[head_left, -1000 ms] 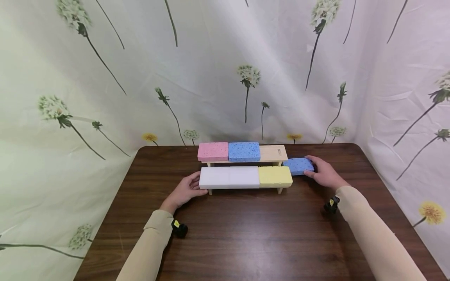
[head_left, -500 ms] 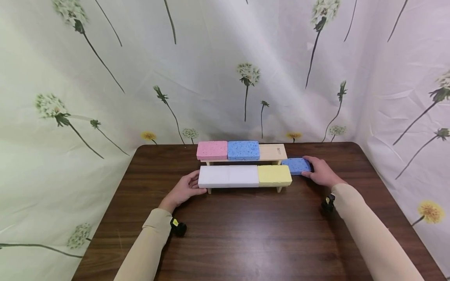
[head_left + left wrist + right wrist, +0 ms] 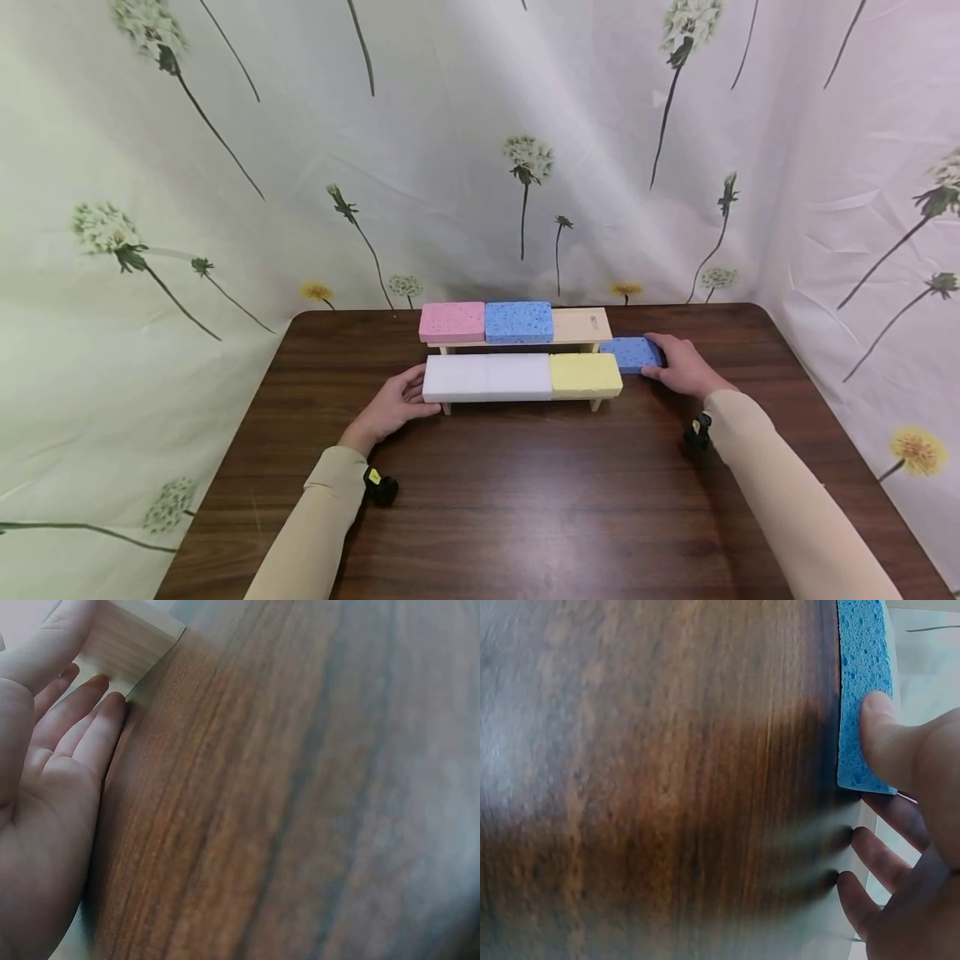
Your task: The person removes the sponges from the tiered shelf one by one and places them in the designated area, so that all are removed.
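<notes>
My right hand (image 3: pixel 686 367) pinches the right end of a blue speckled sponge (image 3: pixel 628 354) lying on the table. In the right wrist view the thumb lies along the edge of this sponge (image 3: pixel 859 682), while other fingertips touch the tabletop. The sponge's left end runs behind the stand. My left hand (image 3: pixel 393 404) rests at the left end of a two-tier wooden stand (image 3: pixel 581 325), its fingers loosely extended by the stand's wooden side (image 3: pixel 135 649). White blocks (image 3: pixel 487 377) and a yellow sponge (image 3: pixel 587 375) fill the lower tier. A pink sponge (image 3: pixel 452 322) and another blue sponge (image 3: pixel 519 322) sit side by side above.
The dark wooden table (image 3: pixel 480 492) spreads out in front of the stand. Behind it hangs a white curtain (image 3: pixel 450 225) with a dandelion print, which also covers both sides.
My right hand has moved slightly left with the blue sponge, bringing it closer to the stand, and now holds still. The left hand stays in place at the stand's end.
</notes>
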Motion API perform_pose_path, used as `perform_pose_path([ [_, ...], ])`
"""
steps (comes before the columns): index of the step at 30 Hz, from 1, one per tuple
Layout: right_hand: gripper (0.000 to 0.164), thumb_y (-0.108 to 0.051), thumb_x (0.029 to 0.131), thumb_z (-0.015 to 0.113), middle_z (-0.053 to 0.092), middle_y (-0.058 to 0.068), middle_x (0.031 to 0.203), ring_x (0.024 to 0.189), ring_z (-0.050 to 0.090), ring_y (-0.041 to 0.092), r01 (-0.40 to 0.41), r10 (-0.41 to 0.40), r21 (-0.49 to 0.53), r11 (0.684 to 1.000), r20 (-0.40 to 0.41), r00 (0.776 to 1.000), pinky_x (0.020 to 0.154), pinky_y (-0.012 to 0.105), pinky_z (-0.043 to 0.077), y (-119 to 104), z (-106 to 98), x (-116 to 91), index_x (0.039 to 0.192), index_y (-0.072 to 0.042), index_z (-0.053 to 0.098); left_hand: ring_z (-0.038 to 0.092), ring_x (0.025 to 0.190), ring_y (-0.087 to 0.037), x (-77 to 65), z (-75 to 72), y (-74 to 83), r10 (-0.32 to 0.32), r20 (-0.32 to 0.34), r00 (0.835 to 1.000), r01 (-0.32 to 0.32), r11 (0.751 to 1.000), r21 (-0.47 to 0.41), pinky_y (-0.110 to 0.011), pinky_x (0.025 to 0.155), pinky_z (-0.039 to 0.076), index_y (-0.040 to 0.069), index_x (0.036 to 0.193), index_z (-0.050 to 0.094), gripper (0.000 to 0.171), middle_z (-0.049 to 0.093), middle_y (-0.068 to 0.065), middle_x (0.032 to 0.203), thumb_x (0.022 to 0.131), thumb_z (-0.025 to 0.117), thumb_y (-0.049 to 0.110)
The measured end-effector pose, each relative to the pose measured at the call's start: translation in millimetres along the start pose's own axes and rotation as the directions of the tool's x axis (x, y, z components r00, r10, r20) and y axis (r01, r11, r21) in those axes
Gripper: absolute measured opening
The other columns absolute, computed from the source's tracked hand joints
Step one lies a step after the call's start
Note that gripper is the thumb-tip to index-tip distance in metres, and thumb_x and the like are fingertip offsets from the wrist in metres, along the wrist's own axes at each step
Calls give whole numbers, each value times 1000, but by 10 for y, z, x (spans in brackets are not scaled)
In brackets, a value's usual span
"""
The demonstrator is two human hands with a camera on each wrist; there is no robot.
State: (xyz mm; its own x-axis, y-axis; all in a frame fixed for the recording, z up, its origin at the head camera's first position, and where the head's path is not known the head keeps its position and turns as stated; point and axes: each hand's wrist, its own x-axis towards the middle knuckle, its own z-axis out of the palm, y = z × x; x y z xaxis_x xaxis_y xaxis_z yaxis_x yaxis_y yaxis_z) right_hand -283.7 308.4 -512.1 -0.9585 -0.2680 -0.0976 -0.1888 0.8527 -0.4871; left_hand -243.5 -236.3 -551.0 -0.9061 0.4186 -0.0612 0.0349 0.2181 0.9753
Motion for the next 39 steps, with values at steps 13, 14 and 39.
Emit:
perform_pose_path([
  [13,80,-23,101,72,34,40,158,145,34,57,0,0,20,1000,31,1000,120,72,28,-57,-89,-38,157,15,29,45,147,-40,7,-2,-7,0,8,1000,0,1000,-17,-26,111,48,-3,162,30,90,40,-25,163,91,84,8],
  [14,80,-25,102,71,33,40,159,146,33,57,0,-1,33,999,31,1000,120,71,27,-63,-104,-43,158,14,28,45,147,-40,8,-1,-8,-2,9,1000,2,1000,-21,-26,111,48,-3,162,30,90,40,-25,162,91,84,8],
  [39,79,-51,105,60,37,18,167,154,30,43,155,-135,151,976,-133,982,120,67,32,-762,-353,-6,165,-8,31,46,146,-38,12,-8,-8,0,10,1000,1,999,-37,-26,111,48,-1,162,32,91,42,-24,162,90,85,10],
])
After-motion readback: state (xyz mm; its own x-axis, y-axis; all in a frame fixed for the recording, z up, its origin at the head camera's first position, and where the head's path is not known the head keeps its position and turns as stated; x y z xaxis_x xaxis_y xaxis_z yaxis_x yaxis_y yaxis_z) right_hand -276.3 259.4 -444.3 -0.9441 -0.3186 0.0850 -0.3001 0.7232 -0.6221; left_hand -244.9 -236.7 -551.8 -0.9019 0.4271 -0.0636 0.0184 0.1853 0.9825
